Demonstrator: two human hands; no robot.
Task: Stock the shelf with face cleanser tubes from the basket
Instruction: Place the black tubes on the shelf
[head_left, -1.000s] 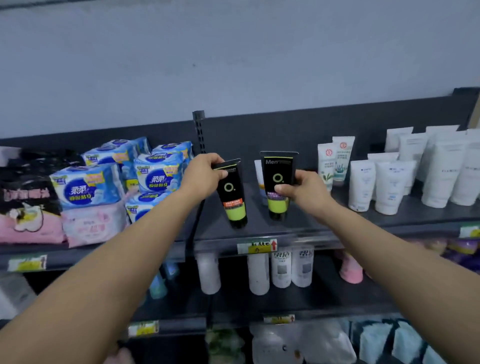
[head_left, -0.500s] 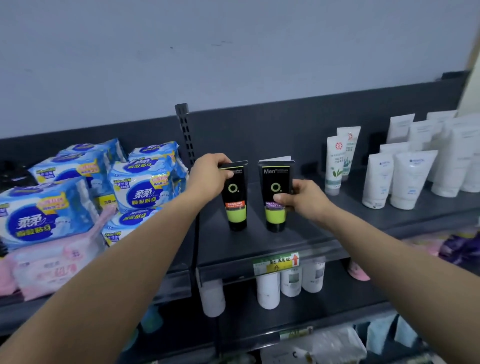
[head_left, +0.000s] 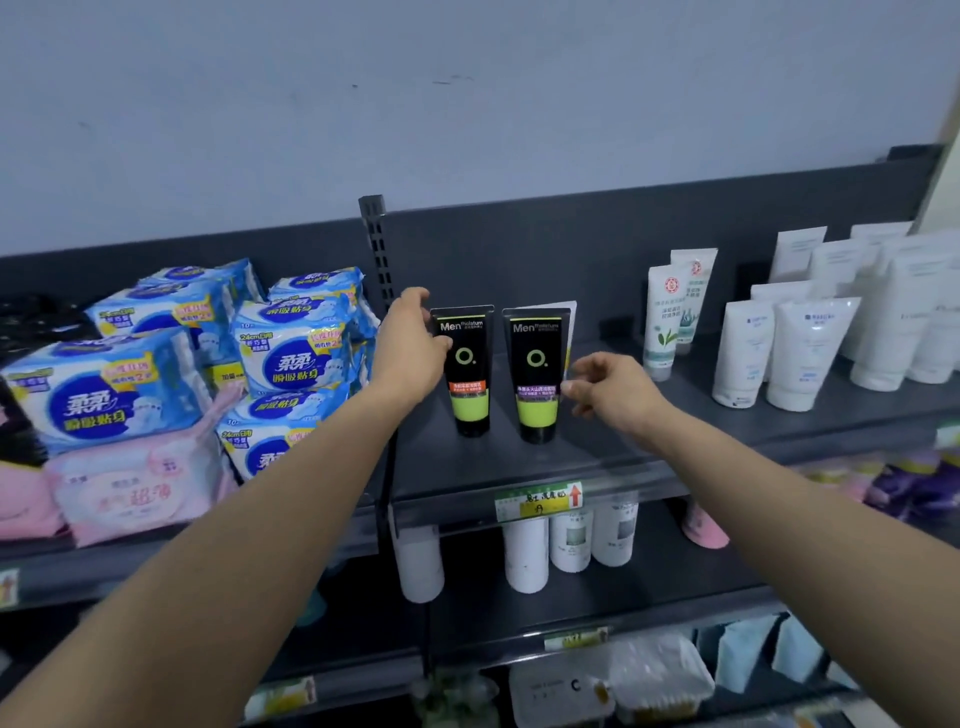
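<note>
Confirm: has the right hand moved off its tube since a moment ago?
Yes. The right hand has let go, drawing rightward from the right black tube standing on the shelf.

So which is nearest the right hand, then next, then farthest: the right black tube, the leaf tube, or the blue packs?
1. Right black tube, just left of the right hand.
2. Leaf tube, to the hand's right, farther back on the shelf.
3. Blue packs, far off to the left.
</note>
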